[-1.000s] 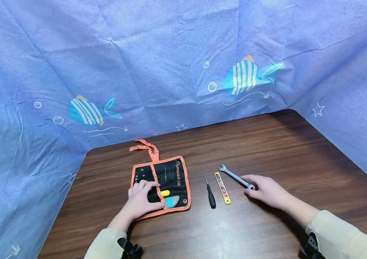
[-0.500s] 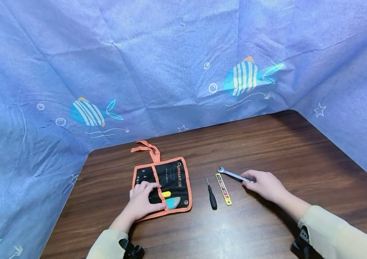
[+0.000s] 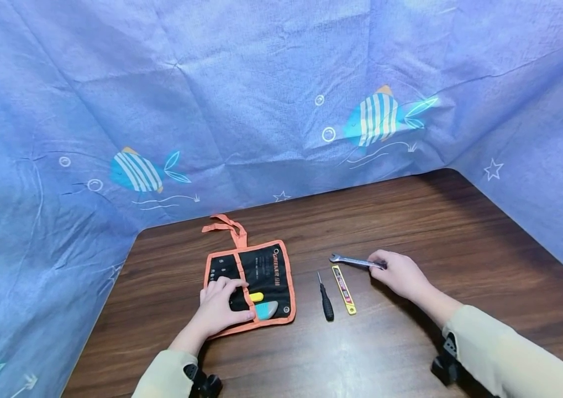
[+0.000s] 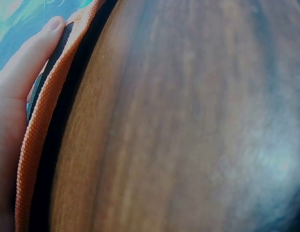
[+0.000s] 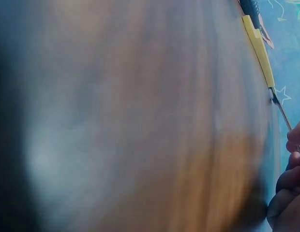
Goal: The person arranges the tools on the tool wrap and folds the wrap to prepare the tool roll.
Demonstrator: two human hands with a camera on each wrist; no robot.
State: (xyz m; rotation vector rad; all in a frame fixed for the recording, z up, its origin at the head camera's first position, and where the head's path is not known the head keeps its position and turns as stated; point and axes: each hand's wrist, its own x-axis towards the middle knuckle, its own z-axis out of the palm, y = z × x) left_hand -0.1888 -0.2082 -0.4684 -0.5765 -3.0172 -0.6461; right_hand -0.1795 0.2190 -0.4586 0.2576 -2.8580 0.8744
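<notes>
A black tool pouch (image 3: 256, 271) with orange trim lies open on the brown wooden table (image 3: 410, 221). My left hand (image 3: 221, 307) rests flat on its lower left part, fingers straight; the left wrist view shows the pouch edge (image 4: 38, 135) under that hand (image 4: 14, 96). A yellow and teal tool (image 3: 263, 307) sits in the pouch beside my thumb. My right hand (image 3: 394, 272) pinches one end of a small silver wrench (image 3: 353, 261), its free end pointing left. A black screwdriver (image 3: 325, 298) and a yellow strip (image 3: 343, 289) lie between the hands.
Blue cloth printed with striped fish (image 3: 281, 110) walls in the table at the back, left and right. An orange tie strap (image 3: 226, 228) trails from the pouch's top. In the right wrist view the yellow strip (image 5: 259, 46) and my curled fingers (image 5: 292, 169) show at the right edge.
My right hand has taken the wrench up and moved it away from me and slightly left, turning it closer to level. The left hand has stayed on the pouch.
</notes>
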